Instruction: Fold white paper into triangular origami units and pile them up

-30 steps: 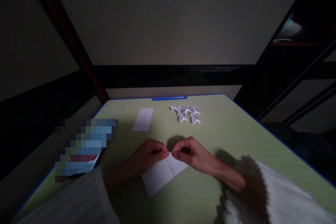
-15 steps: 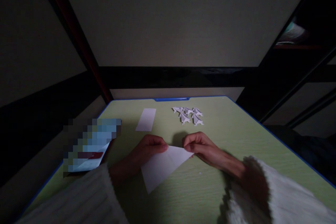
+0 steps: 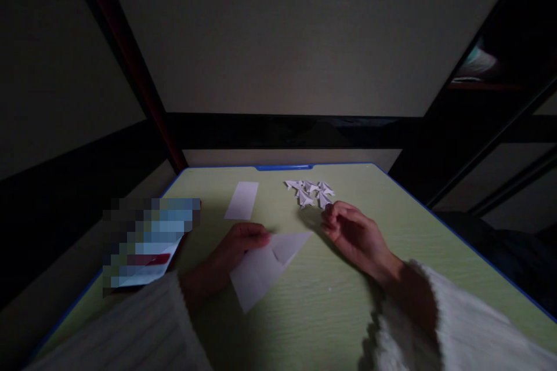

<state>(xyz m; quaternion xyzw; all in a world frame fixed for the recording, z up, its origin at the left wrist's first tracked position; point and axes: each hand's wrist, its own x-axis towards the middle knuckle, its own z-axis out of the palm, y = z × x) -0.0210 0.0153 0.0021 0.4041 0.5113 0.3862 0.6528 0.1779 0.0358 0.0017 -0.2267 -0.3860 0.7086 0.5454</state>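
A white sheet of paper [image 3: 265,266] lies folded on the green table [image 3: 339,313], one corner pointing right. My left hand [image 3: 237,252] rests on the paper's left edge, fingers curled and pinching it down. My right hand [image 3: 354,235] hovers to the right of the paper, off it, fingers loosely curled and holding nothing, close to a cluster of small folded white paper figures [image 3: 311,192]. Both wrists wear white knitted sleeves.
A small white rectangular slip [image 3: 242,200] lies at the back of the table. A blurred blue and red packet [image 3: 150,240] sits at the left edge. The table has a blue rim; dark frame bars and a wall stand behind.
My right hand has let go of the paper and drawn away to the right and back, toward the folded figures. The left hand stays on the paper, which now lies flatter.
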